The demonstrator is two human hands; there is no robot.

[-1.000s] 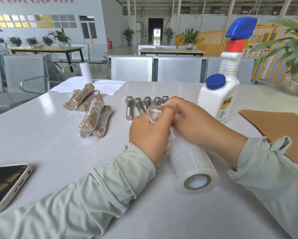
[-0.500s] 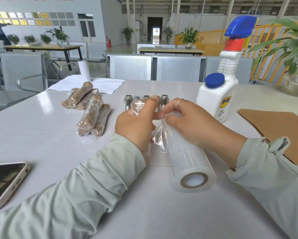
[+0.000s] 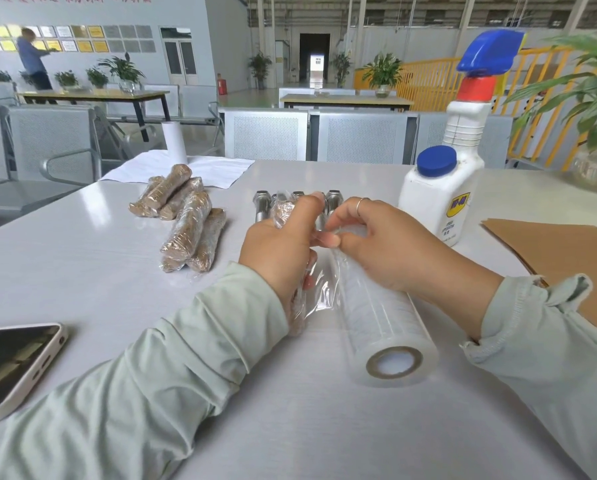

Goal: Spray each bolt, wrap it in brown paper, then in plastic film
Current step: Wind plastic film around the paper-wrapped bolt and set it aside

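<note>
Clear plastic film (image 3: pixel 319 292) stretches mid-frame from its white roll (image 3: pixel 383 320); left hand (image 3: pixel 276 251) grips the brown-paper-wrapped bolt (image 3: pixel 282 211); right hand (image 3: pixel 387 244) fingers pinch the film's edge.

I see a smooth, faintly glossy white table (image 3: pixel 82 271). At twelve o'clock, bare bolts (image 3: pixel 260 202) show bright polished metal. The film roll (image 3: pixel 380 317) is clear, shiny plastic on a cardboard core. At ten o'clock, wrapped bolts (image 3: pixel 189 223) look like brown paper under crinkled glossy film. At three o'clock, paper sheets (image 3: pixel 567 254) are matt brown.
</note>
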